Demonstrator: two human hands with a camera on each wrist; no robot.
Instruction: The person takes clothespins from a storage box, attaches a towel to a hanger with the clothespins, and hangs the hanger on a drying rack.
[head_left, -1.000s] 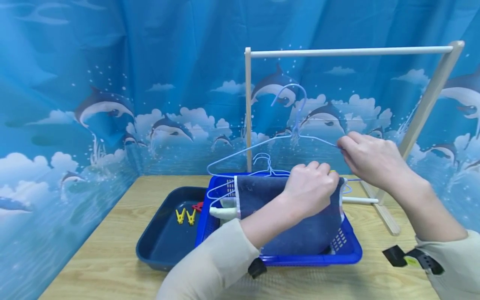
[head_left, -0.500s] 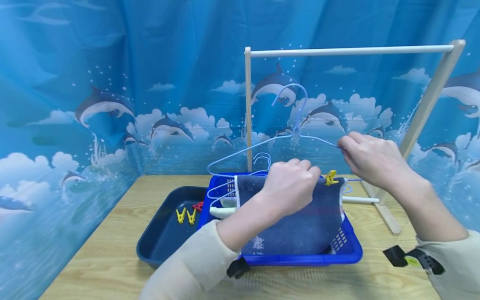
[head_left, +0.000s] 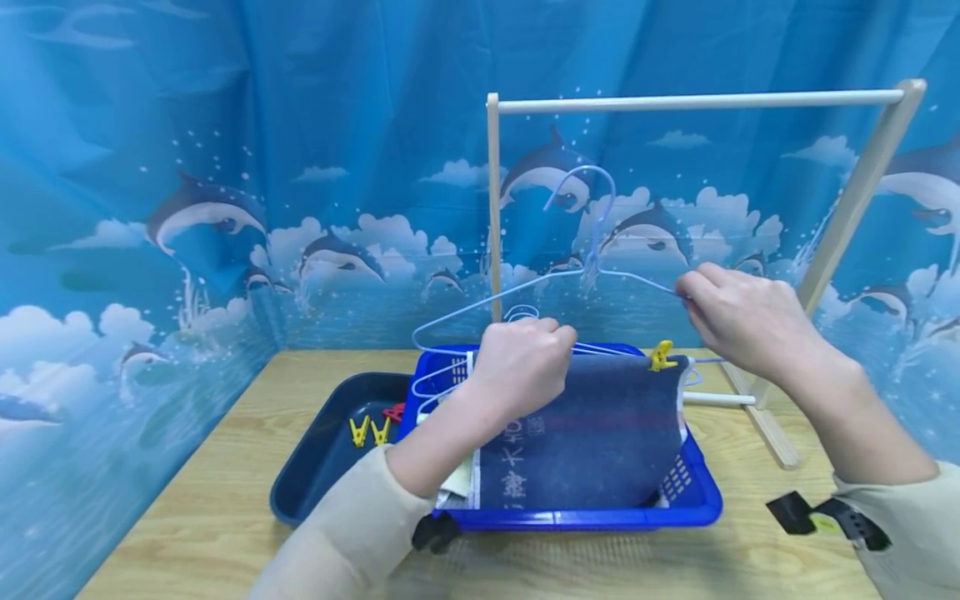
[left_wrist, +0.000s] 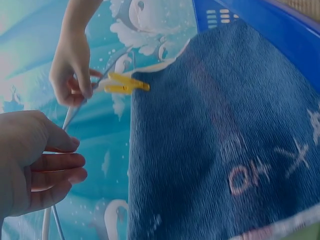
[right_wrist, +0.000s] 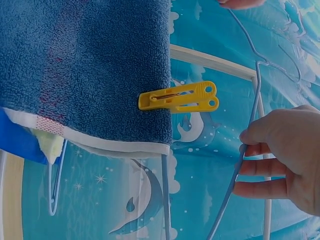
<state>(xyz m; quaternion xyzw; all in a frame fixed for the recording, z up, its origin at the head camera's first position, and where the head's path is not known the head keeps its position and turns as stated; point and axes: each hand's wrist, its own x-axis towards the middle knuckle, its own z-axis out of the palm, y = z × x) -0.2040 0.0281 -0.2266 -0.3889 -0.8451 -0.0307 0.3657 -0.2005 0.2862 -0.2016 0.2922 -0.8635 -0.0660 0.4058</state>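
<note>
"Pegging the navy towel [head_left: 600, 442] onto the hanger [head_left: 591, 265], by the look of it?"

"My read too. Towel is draped over the hanger's lower bar, hanging down into the blue basket [head_left: 630, 518]. One yellow peg [head_left: 662, 357] clamps its top edge near the right end."

"Hands?"

"Right hand [head_left: 750, 321] pinches the hanger's right arm, thumb and fingers on the wire. Left hand [head_left: 525, 367] is by the left part of the top edge. Fingers loosely curled, thumb apart, nothing visible between them in the left wrist view."

"Second peg on?"

"None visible. Left hand covers part of that edge in the head view, so can't rule it out."

"Spares?"

"Two yellow pegs [head_left: 359, 432] in the dark tray [head_left: 307, 475], left of the basket. Something red [head_left: 393, 412] beside them, probably another peg."

"Next move?"

"Judgement: left hand to tray, pinch a peg, clip the left end. Right hand has to hold the hanger level meanwhile; pegged one side only, the towel could slide. After that, likely hook it on the rack's top rail [head_left: 697, 102]."
</note>
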